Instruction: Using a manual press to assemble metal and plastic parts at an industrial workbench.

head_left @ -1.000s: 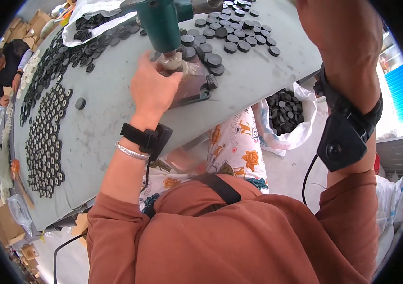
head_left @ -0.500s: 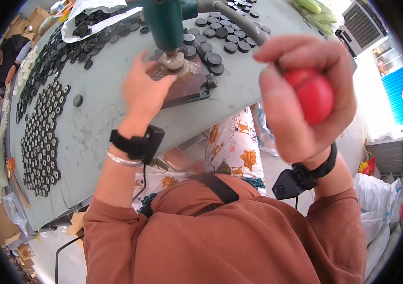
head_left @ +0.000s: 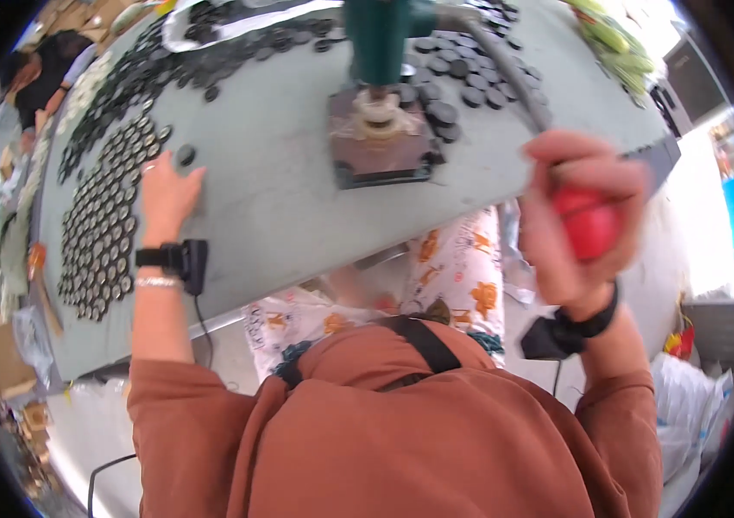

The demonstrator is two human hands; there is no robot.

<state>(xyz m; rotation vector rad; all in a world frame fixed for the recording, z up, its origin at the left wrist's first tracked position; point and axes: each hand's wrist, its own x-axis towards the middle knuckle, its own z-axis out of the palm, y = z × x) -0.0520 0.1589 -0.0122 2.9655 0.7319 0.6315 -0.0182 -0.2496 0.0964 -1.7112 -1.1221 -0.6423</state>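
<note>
My left hand (head_left: pixel 170 197) reaches over the table's left part, at the near right edge of an array of black discs with pale ringed centres (head_left: pixel 101 226). Its thumb stands apart from its fingers, and no disc shows between them; the fingertips are partly hidden. Just beyond the thumb lies a single plain black disc (head_left: pixel 185 155). My right hand (head_left: pixel 587 216), blurred, is closed round a red ball knob (head_left: pixel 589 223), raised near the table's right edge. A dark green press (head_left: pixel 377 43) stands over a base plate (head_left: pixel 384 177), with a pale round fitting (head_left: pixel 379 116) beneath its shaft.
A grey metal bar (head_left: pixel 505 69) slants from the press toward my right hand. Loose black discs (head_left: pixel 475 82) lie behind the press, more (head_left: pixel 138 78) at the far left. Green corn husks (head_left: pixel 613 52) lie far right. Another person (head_left: pixel 52 73) sits at the far left.
My left hand has moved left from beside the press fitting to the disc array. My right hand keeps its grip on the red knob. The whole view has shifted.
</note>
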